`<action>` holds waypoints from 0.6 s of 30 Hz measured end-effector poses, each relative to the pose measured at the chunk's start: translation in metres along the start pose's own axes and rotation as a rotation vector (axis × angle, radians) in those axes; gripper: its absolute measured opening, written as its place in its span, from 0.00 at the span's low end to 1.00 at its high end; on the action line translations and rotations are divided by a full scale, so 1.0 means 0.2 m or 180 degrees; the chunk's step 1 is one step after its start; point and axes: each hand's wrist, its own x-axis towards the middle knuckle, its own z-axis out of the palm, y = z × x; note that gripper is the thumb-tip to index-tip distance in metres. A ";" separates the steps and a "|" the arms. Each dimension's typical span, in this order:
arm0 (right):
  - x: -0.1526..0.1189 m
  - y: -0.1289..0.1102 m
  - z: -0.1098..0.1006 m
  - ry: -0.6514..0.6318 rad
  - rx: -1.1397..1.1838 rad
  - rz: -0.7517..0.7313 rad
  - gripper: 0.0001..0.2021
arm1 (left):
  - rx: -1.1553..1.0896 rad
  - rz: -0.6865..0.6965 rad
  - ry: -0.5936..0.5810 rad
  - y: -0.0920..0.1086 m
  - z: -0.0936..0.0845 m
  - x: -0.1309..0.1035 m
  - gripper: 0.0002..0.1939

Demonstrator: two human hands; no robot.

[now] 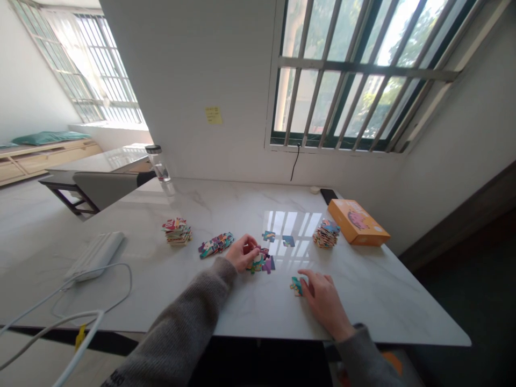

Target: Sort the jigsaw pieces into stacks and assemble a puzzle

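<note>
My left hand (pixel 243 252) rests at the middle of the table, its thumb and fingers closed on a puzzle piece at the edge of a small joined group of puzzle pieces (pixel 268 263). Lower right, my right hand (pixel 322 298) has its fingertips beside a teal puzzle piece (pixel 296 286), thumb and forefinger apart. Beyond the hands lie two single pieces, one dark teal and orange (pixel 269 236), the other blue (pixel 288 241). Left of my left hand is a spread row of overlapping pieces (pixel 216 244).
Piece stacks stand at left (pixel 177 232) and right (pixel 326 234). An orange box (pixel 358 222) and dark phone (pixel 329 196) lie at the right. A bottle (pixel 158 164) stands at the back left; a white power strip (pixel 99 255) with cables is nearer.
</note>
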 end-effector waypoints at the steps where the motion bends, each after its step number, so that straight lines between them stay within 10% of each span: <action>1: 0.02 -0.01 -0.01 0.0056 0.0129 -0.0049 0.12 | -0.0014 -0.0013 -0.0001 0.00 0.00 0.00 0.24; 8: 0.33 -0.19 -0.01 -0.0295 0.1263 -0.0305 0.12 | -0.0141 0.0117 0.0212 0.01 0.00 0.01 0.25; 18: 0.51 -0.27 0.28 -0.0853 0.3672 0.0622 0.34 | -0.0302 0.0408 0.0793 0.00 0.01 0.03 0.24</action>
